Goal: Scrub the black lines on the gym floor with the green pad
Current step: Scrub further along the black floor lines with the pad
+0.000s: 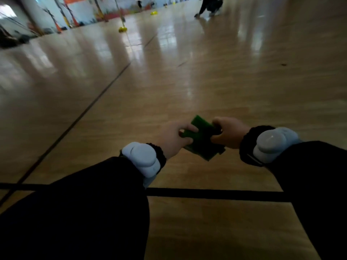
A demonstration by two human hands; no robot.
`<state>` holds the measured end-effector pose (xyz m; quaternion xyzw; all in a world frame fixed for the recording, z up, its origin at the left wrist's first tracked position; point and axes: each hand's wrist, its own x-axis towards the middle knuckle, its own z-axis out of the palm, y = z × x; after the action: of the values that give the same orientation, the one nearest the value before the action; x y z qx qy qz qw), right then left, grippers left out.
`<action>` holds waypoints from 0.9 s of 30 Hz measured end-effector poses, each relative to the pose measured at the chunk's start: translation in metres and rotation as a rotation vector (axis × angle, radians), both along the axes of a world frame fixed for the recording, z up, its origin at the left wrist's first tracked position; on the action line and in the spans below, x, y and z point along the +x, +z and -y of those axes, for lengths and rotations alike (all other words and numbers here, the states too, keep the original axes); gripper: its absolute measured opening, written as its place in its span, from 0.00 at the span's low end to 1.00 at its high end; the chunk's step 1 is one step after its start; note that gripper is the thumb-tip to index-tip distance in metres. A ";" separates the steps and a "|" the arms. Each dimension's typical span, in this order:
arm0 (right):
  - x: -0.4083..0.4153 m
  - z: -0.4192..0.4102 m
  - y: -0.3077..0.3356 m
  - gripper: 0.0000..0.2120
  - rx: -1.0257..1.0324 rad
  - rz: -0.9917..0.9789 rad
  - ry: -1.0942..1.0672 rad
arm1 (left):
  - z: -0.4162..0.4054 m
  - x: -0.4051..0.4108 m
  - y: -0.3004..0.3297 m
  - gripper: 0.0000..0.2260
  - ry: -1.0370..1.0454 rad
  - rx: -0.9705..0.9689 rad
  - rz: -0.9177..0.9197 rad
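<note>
Head view. Both hands are raised in front of the body, above the gym floor [206, 87], and share one item between them — the green pad [201, 136]. The left hand [175, 138] grips the pad's left edge, fingers curled over the top and thumb underneath. The right hand [228, 132] grips the opposite edge, fingers wrapped round it. The pad is held off the floor, tilted, with its far corner pointing away from the person; whether it is one pad or two stacked cannot be told from the blur.

Each wrist carries a pale grey device on a dark band: left wrist device [141, 158], right wrist device [272, 146]. Dark sleeves cover both forearms.

Floor markings: a broad black line [216, 194] runs crosswise beneath the hands, partly hidden by the arms. A thinner dark line [84, 113] runs diagonally away to the upper right and meets the broad one at the lower left edge. The pad touches neither line.

Background, blurred: a yellow object [123, 29] stands on the floor at mid-distance, another yellow object [154, 13] further back. A second person [210, 5] in dark clothing is low to the floor at the far end — no detail legible.
</note>
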<state>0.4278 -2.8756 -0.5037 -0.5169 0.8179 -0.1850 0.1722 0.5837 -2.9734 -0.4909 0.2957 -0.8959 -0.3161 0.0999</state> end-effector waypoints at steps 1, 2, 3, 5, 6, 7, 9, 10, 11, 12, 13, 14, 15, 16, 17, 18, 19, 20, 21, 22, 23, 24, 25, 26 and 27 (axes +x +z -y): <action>0.003 0.003 0.001 0.13 -0.018 0.022 0.016 | 0.002 0.004 0.003 0.11 0.020 0.008 0.007; 0.005 0.006 0.004 0.13 -0.040 0.045 0.034 | 0.001 0.008 0.007 0.11 0.044 0.009 0.005; 0.007 0.008 0.007 0.13 -0.059 0.066 0.047 | 0.001 0.010 0.011 0.11 0.073 0.000 0.004; 0.010 0.008 0.012 0.13 -0.083 0.098 0.066 | -0.002 0.012 0.016 0.11 0.115 -0.017 0.014; 0.011 0.008 0.011 0.13 -0.090 0.112 0.070 | -0.003 0.014 0.017 0.11 0.120 -0.012 0.017; 0.013 0.007 0.009 0.13 -0.094 0.128 0.069 | -0.005 0.016 0.016 0.11 0.120 -0.008 0.020; 0.014 0.005 -0.001 0.12 -0.094 0.175 0.059 | -0.009 0.020 0.006 0.11 0.115 0.004 0.024; 0.014 0.004 -0.010 0.11 -0.076 0.206 0.053 | -0.013 0.022 -0.005 0.11 0.116 0.011 0.023; 0.014 0.001 -0.020 0.11 -0.049 0.232 0.048 | -0.016 0.025 -0.018 0.12 0.117 0.021 0.018; 0.015 -0.002 -0.031 0.12 -0.014 0.246 0.046 | -0.021 0.027 -0.034 0.12 0.117 0.037 0.017; 0.016 -0.005 -0.042 0.13 0.027 0.251 0.055 | -0.025 0.029 -0.050 0.12 0.120 0.053 0.014; 0.017 -0.009 -0.054 0.14 0.069 0.255 0.063 | -0.027 0.030 -0.066 0.12 0.123 0.063 0.012; 0.018 -0.015 -0.066 0.13 0.106 0.255 0.065 | -0.030 0.029 -0.082 0.12 0.127 0.075 0.018; 0.021 -0.019 -0.077 0.12 0.137 0.249 0.068 | -0.033 0.030 -0.095 0.12 0.133 0.090 0.032; 0.023 -0.024 -0.088 0.11 0.169 0.226 0.071 | -0.037 0.030 -0.109 0.12 0.126 0.111 0.050; 0.024 -0.028 -0.098 0.09 0.206 0.196 0.076 | -0.040 0.030 -0.122 0.12 0.111 0.136 0.065; 0.027 -0.031 -0.106 0.07 0.242 0.159 0.081 | -0.043 0.030 -0.133 0.12 0.099 0.162 0.081; 0.027 -0.032 -0.113 0.07 0.275 0.130 0.077 | -0.045 0.029 -0.144 0.12 0.090 0.195 0.089; 0.027 -0.033 -0.119 0.06 0.301 0.113 0.068 | -0.045 0.028 -0.153 0.12 0.080 0.226 0.086; 0.027 -0.032 -0.124 0.07 0.325 0.101 0.063 | -0.044 0.027 -0.162 0.13 0.078 0.259 0.074; 0.027 -0.031 -0.127 0.08 0.343 0.089 0.056 | -0.043 0.026 -0.171 0.13 0.080 0.296 0.063; 0.027 -0.032 -0.132 0.10 0.358 0.081 0.043 | -0.044 0.026 -0.180 0.13 0.085 0.321 0.060; 0.026 -0.030 -0.133 0.12 0.360 0.068 0.036 | -0.041 0.026 -0.186 0.14 0.093 0.317 0.074; 0.026 -0.031 -0.137 0.13 0.372 0.060 0.021 | -0.041 0.028 -0.196 0.16 0.093 0.290 0.126; 0.028 -0.032 -0.142 0.15 0.381 0.050 0.008 | -0.040 0.031 -0.208 0.19 0.086 0.237 0.215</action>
<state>0.4559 -2.8433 -0.6456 -0.4737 0.8314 -0.0390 0.2880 0.6145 -2.9332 -0.6990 0.3754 -0.8445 -0.3816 -0.0190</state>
